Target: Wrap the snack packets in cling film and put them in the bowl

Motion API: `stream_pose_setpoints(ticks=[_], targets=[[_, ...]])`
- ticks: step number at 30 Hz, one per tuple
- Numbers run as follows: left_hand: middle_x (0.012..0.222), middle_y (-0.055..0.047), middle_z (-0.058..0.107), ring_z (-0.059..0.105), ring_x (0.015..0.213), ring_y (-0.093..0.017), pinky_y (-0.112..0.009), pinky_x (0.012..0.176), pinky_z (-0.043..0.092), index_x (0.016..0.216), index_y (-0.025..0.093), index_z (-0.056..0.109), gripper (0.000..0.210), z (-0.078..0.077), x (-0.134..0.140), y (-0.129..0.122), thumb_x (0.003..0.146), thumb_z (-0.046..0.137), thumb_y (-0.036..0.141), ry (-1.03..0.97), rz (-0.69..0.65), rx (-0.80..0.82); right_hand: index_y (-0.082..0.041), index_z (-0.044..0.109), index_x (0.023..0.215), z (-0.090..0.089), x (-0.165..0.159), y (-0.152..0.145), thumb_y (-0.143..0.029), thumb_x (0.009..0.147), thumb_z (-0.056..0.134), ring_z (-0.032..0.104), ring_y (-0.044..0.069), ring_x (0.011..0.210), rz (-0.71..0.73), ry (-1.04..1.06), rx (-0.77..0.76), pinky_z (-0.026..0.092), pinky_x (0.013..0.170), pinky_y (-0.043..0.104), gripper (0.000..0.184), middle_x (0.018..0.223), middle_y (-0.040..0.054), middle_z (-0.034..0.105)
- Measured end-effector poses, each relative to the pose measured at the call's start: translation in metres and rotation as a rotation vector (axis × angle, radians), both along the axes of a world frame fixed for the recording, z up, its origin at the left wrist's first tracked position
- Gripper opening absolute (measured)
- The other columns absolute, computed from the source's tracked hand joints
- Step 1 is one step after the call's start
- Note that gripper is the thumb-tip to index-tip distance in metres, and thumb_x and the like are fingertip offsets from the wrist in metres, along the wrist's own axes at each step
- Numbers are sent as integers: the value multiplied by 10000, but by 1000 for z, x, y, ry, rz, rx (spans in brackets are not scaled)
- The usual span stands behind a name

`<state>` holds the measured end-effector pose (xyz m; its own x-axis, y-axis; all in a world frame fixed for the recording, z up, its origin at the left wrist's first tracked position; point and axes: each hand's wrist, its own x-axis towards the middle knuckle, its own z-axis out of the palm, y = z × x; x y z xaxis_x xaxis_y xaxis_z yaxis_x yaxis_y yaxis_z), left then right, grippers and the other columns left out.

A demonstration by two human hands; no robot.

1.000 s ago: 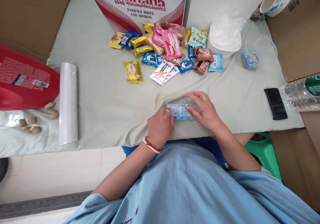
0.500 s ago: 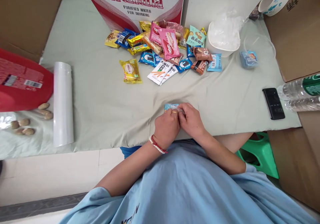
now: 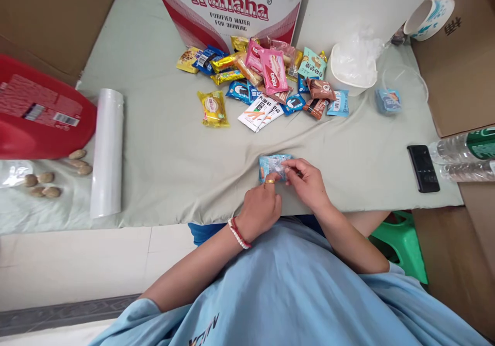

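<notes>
A small light-blue snack packet [image 3: 266, 167] lies at the front of the cloth-covered table. My left hand [image 3: 262, 204] is mostly curled, its ringed index finger reaching onto the packet's lower edge; thumb contact is hard to make out. With thumb and fingertips pinched together, my right hand [image 3: 307, 182] grips the packet's right side. Beyond lies a pile of wrapped snacks, with a pink wafer packet [image 3: 274, 71] on top. Nearer me are white snack sachets [image 3: 255, 113] and, to the left, a yellow-wrapped cake [image 3: 213, 109].
A Wahaha water carton [image 3: 240, 11] stands behind the pile. On the left are a plastic film roll [image 3: 107, 152], a red container [image 3: 42, 109] and several nuts. A bag-lined white tub [image 3: 353, 72], a phone [image 3: 423, 168] and plastic bottles [image 3: 464, 146] are to the right.
My hands have parted slightly, and my left hand has drawn back toward me, so more of the blue packet shows. The camera view has shifted a little.
</notes>
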<state>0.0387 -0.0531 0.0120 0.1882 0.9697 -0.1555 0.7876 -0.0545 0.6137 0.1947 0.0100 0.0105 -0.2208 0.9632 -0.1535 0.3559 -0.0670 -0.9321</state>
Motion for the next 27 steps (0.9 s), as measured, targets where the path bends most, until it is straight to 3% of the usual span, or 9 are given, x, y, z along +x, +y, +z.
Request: stream_pose_setpoints(ticks=[3,7,10,13,15,19,22,25,27], targets=[[1276,-197,718,758,1047,-305,-437,851,590,1284,149,497,417,-4,-2,4,873,437,111,-124,37,-10,-231,763,1098,2,-8,3,-324,977,585,667,154,701,-4,-16,51,596,694,315,234,1048,56,720],[1060,-120,762,752,938,-284,-413,796,577,1182,196,513,393,-5,-3,3,809,451,90,-313,113,-44,-232,766,1153,-8,-18,2,-169,969,522,699,221,996,246,-237,292,590,919,376,313,1098,94,720],[1033,-59,780,708,721,-204,-357,726,557,1243,210,518,389,-1,-11,-4,866,470,126,-427,203,-64,-225,742,1235,-18,-20,0,-143,980,499,684,229,1066,321,-319,382,580,965,382,362,1142,109,714],[1018,-33,764,616,593,-149,-326,678,527,1243,221,565,284,1,-25,-9,973,529,305,-353,401,6,-227,744,1254,-25,-19,-3,-163,1015,481,680,233,1104,311,-337,442,574,991,390,361,1170,119,724],[1109,-81,724,663,729,-189,-348,718,537,1208,199,605,336,-4,-33,-5,951,616,414,-176,520,77,-244,756,1250,-28,-18,-4,-172,1025,481,684,234,1122,287,-344,451,569,1015,399,363,1189,116,733],[1201,-145,640,665,1092,-316,-436,893,560,1184,170,658,348,-21,-37,15,931,642,408,26,446,118,-246,766,1235,-29,-18,-7,-177,1009,493,697,234,1143,239,-307,424,573,1029,404,361,1217,115,742],[1081,-116,649,646,1077,-306,-466,959,551,1093,183,649,228,-26,-31,24,923,634,333,-38,440,229,-243,765,1211,-22,-17,-12,-277,1029,506,702,246,1150,164,-207,366,577,1035,427,318,1216,118,746],[1015,-81,668,657,985,-256,-424,903,571,1038,208,602,147,-20,-19,19,905,644,252,-155,417,379,-269,737,1215,-11,-11,-21,-484,1032,558,738,246,1044,10,21,131,616,952,425,334,1169,93,754],[1051,-80,707,687,1007,-224,-390,897,583,1059,220,599,116,-15,-8,9,947,596,191,-190,310,499,-271,707,1222,-2,-4,-27,-612,997,584,749,236,954,-106,236,-71,638,863,406,427,1119,76,760]])
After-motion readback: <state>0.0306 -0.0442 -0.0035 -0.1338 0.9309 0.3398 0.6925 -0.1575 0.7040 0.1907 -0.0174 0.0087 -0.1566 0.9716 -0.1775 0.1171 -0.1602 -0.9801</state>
